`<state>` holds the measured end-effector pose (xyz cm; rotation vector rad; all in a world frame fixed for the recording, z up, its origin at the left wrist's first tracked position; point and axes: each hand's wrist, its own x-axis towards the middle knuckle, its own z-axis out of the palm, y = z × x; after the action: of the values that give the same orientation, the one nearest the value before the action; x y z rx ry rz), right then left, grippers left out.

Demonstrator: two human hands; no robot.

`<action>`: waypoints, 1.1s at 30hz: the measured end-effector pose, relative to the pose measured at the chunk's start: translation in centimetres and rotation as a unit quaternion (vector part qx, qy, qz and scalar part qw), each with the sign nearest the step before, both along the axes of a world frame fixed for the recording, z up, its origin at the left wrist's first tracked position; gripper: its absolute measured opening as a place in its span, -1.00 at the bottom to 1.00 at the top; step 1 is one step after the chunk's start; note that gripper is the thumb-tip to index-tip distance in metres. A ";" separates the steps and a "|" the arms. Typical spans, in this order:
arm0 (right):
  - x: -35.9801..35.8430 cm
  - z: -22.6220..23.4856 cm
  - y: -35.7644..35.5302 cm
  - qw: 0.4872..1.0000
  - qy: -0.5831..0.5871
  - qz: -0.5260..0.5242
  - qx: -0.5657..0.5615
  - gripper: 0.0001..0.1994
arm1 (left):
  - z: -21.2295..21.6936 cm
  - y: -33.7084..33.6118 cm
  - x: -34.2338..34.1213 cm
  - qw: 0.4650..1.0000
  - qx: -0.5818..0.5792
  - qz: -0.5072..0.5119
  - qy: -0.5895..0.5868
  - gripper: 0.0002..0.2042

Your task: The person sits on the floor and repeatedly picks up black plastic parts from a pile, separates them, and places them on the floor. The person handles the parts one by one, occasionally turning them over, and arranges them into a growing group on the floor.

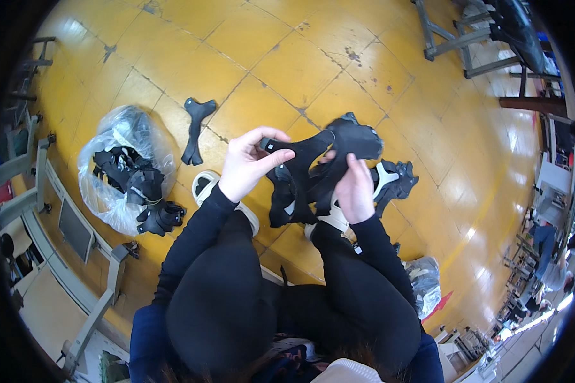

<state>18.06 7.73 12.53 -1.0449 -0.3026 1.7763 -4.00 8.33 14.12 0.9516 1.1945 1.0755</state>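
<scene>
My left hand (252, 163) pinches one arm of a black Y-shaped cut piece (300, 152), fabric-like, with a small white label at its end. My right hand (356, 190) is closed at the edge of a bundle of black cut pieces (358, 137), its fingers partly hidden behind the dark material. More black pieces (281, 207) hang or lie below my hands, between my shoes; which of them are held is unclear. Right of my right hand, another pile of black pieces (399, 182) lies on the floor, with a pale Y-shaped piece (384, 177) on it.
A clear plastic bag (96, 191) full of black pieces stands on the yellow tiled floor (249, 38) at left. A single Y-shaped piece (197, 131) lies beside it. Another plastic bag (423, 284) sits by my right leg. Metal-framed tables (57, 249) line the left; a stand (460, 41) is far right.
</scene>
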 end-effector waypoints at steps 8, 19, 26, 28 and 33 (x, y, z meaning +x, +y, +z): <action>2.6 -0.1 -0.5 0.998 -0.059 -0.025 0.016 -0.75 | -1.4 0.2 -2.4 0.999 -0.037 -0.004 -0.004 -0.47; 0.6 -0.8 -1.1 0.997 -0.036 0.059 -0.034 -0.84 | -20.5 5.6 -11.0 0.911 0.078 -0.081 0.396 -0.56; -0.1 -2.1 -2.1 0.991 -0.018 0.129 -0.039 -0.86 | -21.4 1.9 -9.3 0.776 0.076 -0.141 0.610 -0.54; -0.1 -2.2 -2.4 0.988 -0.033 0.145 -0.044 -0.85 | -21.3 0.4 -8.7 0.781 0.056 -0.147 0.605 -0.51; 0.1 -2.7 -2.8 0.979 -0.046 0.193 -0.041 -0.79 | -19.0 -0.2 -5.9 0.890 0.040 -0.145 0.430 -0.45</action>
<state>18.18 4.95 9.81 -1.1888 -0.5208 2.1040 -9.89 8.11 -4.87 1.7066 1.6387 0.4388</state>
